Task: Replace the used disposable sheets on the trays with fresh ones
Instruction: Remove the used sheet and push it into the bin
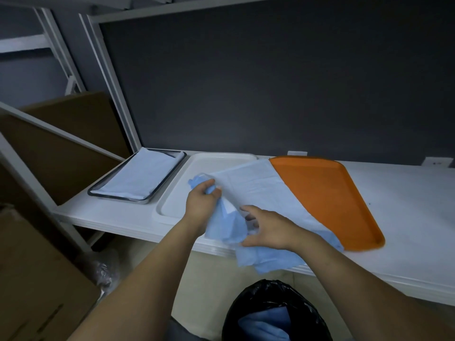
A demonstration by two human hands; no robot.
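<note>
Head view, items as found:

1. Long white shelf top (406, 217), bearing three trays side by side.
2. Rectangular metal tray with a shiny rim (115, 197), far left; it held one pale flat disposable sheet (140, 175), laid inside the rim.
3. White plastic tray (177, 198), middle; its left part was bare.
4. Used blue disposable sheet with a white underside (256, 188), lying half out of the white tray, spread over that tray's right side, and hanging crumpled over the shelf's front edge.
5. Left hand (200, 201), fingers curled tight round a bunched end of the blue sheet, above the white tray.
6. Right hand (267, 228), fingers spread and lightly bent, resting against the sheet's crumpled part at the shelf edge, not clenched.
7. Orange plastic tray (325, 198), right, with nothing in it, touching the sheet's edge.
8. Black plastic bin bag (246, 306), below the shelf, mouth open; it contained crumpled blue sheets (266, 323).
9. Brown cardboard boxes (37, 279), left of the shelf
</note>
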